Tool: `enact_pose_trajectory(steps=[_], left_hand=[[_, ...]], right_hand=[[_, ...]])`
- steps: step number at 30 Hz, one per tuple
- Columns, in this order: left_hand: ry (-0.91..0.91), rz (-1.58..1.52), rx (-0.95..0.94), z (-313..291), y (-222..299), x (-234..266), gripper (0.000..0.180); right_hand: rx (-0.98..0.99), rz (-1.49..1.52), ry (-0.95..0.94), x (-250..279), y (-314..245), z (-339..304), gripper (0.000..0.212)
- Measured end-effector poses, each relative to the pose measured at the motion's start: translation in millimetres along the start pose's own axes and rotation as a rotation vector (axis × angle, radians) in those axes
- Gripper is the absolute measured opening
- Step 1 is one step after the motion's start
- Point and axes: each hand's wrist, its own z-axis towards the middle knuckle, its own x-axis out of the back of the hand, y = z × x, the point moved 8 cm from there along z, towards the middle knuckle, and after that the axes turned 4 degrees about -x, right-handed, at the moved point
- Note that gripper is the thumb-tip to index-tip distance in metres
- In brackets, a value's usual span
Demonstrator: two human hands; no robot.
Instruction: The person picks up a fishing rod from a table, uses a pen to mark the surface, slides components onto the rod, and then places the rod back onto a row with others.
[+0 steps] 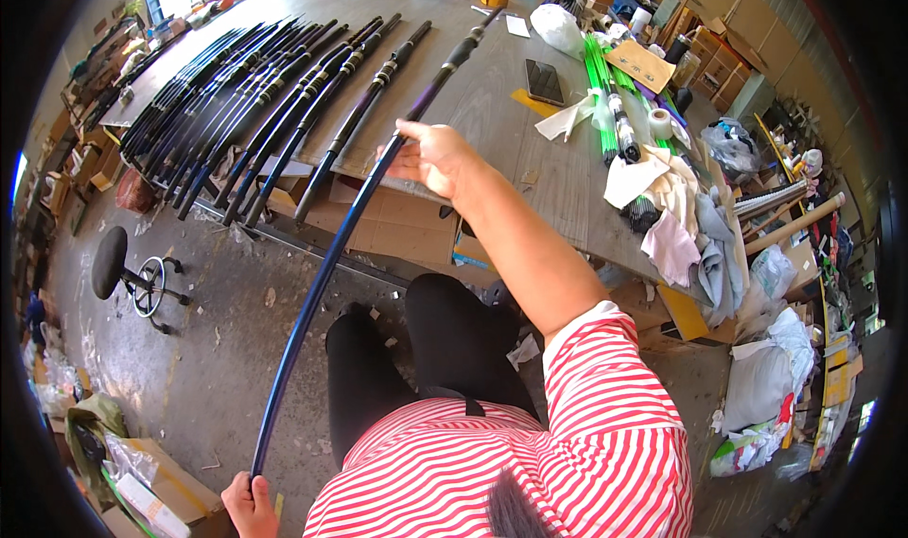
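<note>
A long dark-blue fishing rod (326,271) slants across my view, from the tabletop at the far end down to the lower left. My left hand (251,508) is closed around its near end, low beside my body. Farther up, over the table's front edge, my right hand (426,160) grips the same rod with the thumb on top and the fingers curled beneath. Beyond that hand, the thicker part with the dark handle reaches over the table. To its left lies a row of similar fishing rods (326,79), near ends jutting past the edge.
The grey table (511,94) bears a phone (544,81), bright green rods (598,75), cloths (653,179) and a tape roll (660,122) on the right. A wheeled stool (112,262) stands at the left. Cardboard boxes (170,481) and plastic bags (761,377) flank the floor.
</note>
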Motion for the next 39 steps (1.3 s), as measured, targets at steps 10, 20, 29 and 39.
enact_pose_trajectory(steps=[10, 20, 29, 39], left_hand=[[0.176, 0.093, -0.008, 42.4, 23.0, 17.4, 0.038], [0.208, 0.136, 0.009, 40.2, 28.2, 14.5, 0.029], [0.215, 0.172, 0.02, 42.9, 25.4, 13.5, 0.024], [0.182, 0.162, 0.031, 49.0, 19.7, 15.9, 0.025]], right_hand=[[-0.039, -1.731, 1.13, 219.3, -160.7, -37.9, 0.047], [0.829, -0.911, 0.815, 218.1, -174.1, -52.6, 0.02], [0.674, -0.751, -0.188, -32.1, -39.4, -30.5, 0.013], [0.827, -0.783, -0.222, -22.0, -21.0, -15.7, 0.005]])
